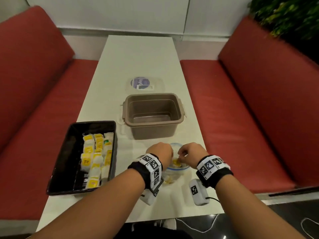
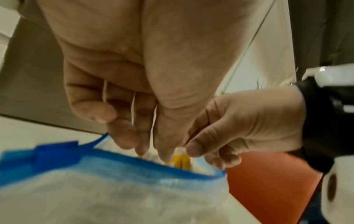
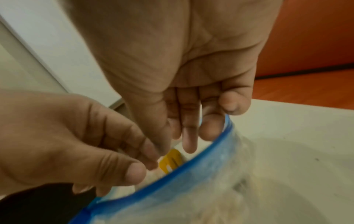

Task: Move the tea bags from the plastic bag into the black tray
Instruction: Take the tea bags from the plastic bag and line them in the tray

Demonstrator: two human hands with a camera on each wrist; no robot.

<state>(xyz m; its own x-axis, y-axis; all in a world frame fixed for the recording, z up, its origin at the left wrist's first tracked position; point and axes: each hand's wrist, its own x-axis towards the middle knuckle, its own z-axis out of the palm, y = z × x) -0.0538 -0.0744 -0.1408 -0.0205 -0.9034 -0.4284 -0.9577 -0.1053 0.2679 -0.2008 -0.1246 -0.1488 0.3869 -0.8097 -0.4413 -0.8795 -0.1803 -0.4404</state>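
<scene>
Both hands worked at the mouth of the clear plastic bag with a blue zip rim (image 1: 177,168), which lay on the white table (image 1: 138,57) just right of the black rectangular tray (image 1: 59,156). The left hand (image 2: 134,84), fingers curled downward, reached into the opening beside a yellow-tagged tea bag (image 2: 181,161); whether it actually pinched the bag could not be told. The right hand (image 3: 184,84) had its fingers curled inside the rim, apparently spreading it. Many tea bags (image 1: 96,156) already lay in the tray. Recommended practice: hold the mouth wide, pinch the tag or paper edge lightly, and lift straight up, clear of the zip.
</scene>
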